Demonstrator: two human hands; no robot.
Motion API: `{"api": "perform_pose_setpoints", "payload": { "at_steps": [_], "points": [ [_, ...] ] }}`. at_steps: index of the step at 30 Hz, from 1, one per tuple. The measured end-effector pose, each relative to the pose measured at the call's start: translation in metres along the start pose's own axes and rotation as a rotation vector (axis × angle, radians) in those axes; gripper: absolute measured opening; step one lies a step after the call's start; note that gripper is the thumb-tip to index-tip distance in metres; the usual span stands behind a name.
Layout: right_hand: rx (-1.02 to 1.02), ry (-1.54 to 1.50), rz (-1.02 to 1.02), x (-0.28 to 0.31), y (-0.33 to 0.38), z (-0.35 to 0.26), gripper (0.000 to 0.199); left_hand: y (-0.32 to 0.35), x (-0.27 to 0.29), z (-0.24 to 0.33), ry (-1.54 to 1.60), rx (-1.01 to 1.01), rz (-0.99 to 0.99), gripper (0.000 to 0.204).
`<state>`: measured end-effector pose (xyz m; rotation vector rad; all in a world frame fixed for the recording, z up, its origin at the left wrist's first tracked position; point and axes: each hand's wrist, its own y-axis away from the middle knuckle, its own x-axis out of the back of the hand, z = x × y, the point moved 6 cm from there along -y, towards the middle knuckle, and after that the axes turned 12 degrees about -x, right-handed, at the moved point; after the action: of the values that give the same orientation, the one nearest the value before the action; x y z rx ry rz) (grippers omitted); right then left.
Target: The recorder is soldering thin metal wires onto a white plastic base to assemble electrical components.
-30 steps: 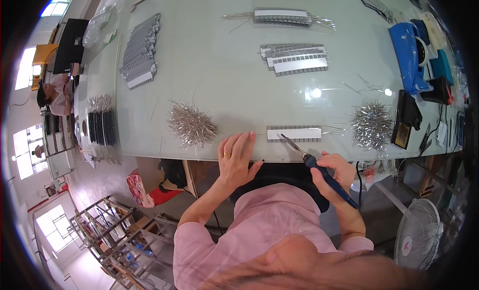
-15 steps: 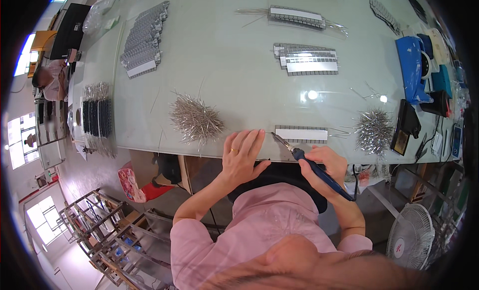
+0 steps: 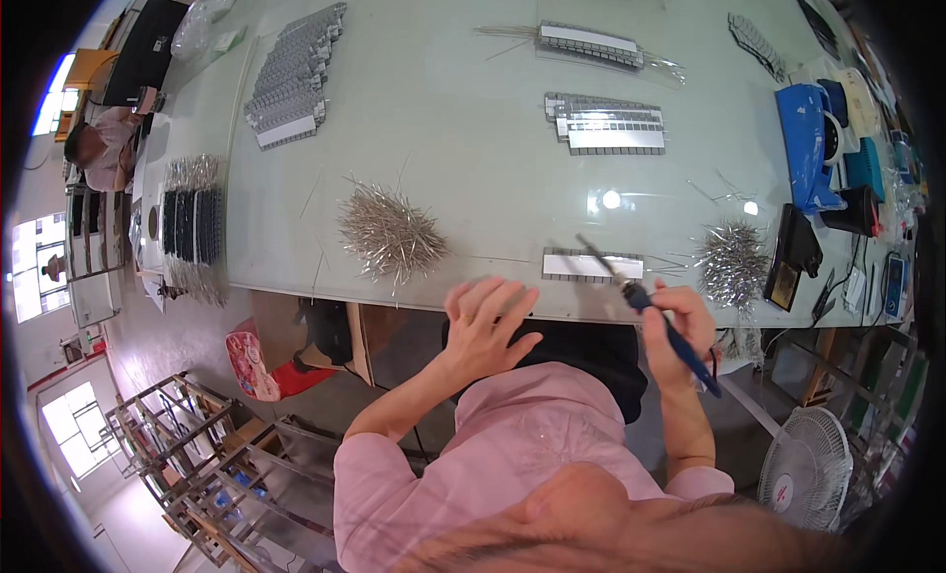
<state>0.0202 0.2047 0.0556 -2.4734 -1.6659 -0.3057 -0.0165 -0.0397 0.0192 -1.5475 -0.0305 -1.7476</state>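
A blue-handled soldering iron (image 3: pixel 680 348) is gripped in my right hand (image 3: pixel 685 322), its metal shaft slanting up and left over the work strip. That strip (image 3: pixel 576 266), flat and gridded with a white band, lies near the table's front edge. Thin wires run out from both its ends. Left of it, my left hand (image 3: pixel 490 322) hovers at the edge, fingers spread and holding nothing. Beyond this hand sits a dense pile of silvery wires (image 3: pixel 392 236); a second wire pile (image 3: pixel 731 263) lies right of the strip.
Similar strips lie in a stack (image 3: pixel 611 125) farther back, with a wired bundle (image 3: pixel 589 43) behind it. A fanned heap of gridded strips (image 3: pixel 294 75) is at back left. Dark wired bundles (image 3: pixel 192 223) stand left. A blue tool holder (image 3: pixel 806 144) and black box (image 3: pixel 791 258) occupy the right side.
My left hand has drawn back off the wire toward me, its fingers spreading. My right hand has moved right, lifting the iron's tip away from the wire at the strip's left end.
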Motion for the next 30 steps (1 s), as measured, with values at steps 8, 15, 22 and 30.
{"api": "perform_pose_setpoints", "payload": {
  "at_steps": [8, 15, 22, 30],
  "points": [
    [-0.086, -0.098, 0.184, 0.045, 0.018, 0.03, 0.016, -0.048, -0.038, 0.036, 0.099, -0.073, -0.184, 0.074],
    [-0.18, -0.113, 0.358, 0.065, 0.026, 0.039, 0.008, -0.05, -0.056, 0.036, 0.049, -0.028, -0.309, 0.085],
    [-0.201, -0.195, 0.335, 0.067, 0.027, 0.051, 0.012, -0.048, -0.058, 0.04, -0.031, -0.056, -0.28, 0.081],
    [-0.17, -0.294, 0.326, 0.073, 0.026, 0.059, 0.014, -0.049, -0.052, 0.046, -0.03, -0.128, -0.209, 0.05]
  ]
}}
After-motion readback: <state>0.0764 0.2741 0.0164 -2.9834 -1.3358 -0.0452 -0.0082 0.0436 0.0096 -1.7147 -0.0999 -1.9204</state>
